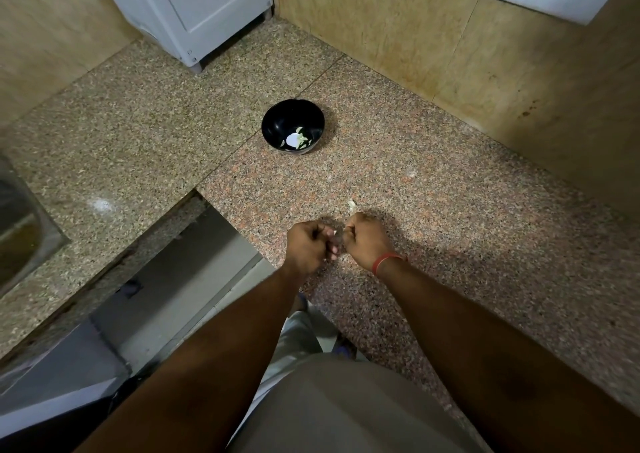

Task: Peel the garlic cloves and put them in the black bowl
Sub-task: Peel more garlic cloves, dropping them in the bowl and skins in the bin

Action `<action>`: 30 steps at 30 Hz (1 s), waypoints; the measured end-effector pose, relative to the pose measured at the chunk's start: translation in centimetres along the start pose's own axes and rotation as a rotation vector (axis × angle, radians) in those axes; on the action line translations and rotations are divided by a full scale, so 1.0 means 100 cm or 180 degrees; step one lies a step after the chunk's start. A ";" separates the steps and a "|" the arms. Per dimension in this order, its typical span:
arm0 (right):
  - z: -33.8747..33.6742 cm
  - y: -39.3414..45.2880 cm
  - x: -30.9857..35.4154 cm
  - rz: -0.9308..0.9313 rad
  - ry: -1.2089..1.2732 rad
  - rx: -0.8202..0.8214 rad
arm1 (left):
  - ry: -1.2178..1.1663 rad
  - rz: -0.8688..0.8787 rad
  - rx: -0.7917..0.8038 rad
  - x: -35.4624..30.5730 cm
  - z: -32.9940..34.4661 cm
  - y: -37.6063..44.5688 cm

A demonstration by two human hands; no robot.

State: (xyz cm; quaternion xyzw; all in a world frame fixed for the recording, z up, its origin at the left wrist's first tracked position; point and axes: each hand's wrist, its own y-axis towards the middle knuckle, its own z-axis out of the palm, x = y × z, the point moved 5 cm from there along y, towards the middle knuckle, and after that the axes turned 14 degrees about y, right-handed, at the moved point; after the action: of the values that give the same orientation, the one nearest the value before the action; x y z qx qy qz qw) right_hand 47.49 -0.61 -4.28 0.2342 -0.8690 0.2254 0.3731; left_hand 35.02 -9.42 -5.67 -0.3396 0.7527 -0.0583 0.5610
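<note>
Peeling step in hand. Both hands work close together above the near part of the speckled granite tabletop (433,189). Left hand (306,245) has its fingers curled in a tight grip, right hand (367,239) likewise, knuckles up. Between them a small pale sliver shows, likely the garlic clove (335,234) or its skin; too small and hidden to say which hand has it, or whether both pinch it. A red thread band (388,262) sits on the right wrist. A pale scrap (352,204), probably peel, lies on the tabletop just beyond the right hand. Black bowl (293,127) stands well apart, farther back, upright; inside are a few pale peeled cloves (296,140) at the bottom. Judged next: strip the remaining skin, then reach forward and drop the clove into the bowl.
</note>
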 end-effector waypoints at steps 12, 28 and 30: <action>-0.009 0.000 0.003 0.0219 0.0047 -0.0017 | -0.0345 -0.0137 0.0045 0.008 -0.001 0.004; -0.011 -0.002 0.014 0.0075 0.0869 0.0076 | -0.0206 -0.0084 0.0110 0.011 -0.004 0.001; -0.008 -0.002 0.015 0.0070 0.0665 0.0199 | -0.0260 -0.0059 0.0134 0.012 -0.003 0.001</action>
State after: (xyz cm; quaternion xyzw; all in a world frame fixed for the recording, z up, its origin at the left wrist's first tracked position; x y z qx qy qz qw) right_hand 47.16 -0.69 -2.62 0.2114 -0.8204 0.2796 0.4517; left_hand 34.56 -10.13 -6.54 -0.3368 0.7246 -0.0654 0.5977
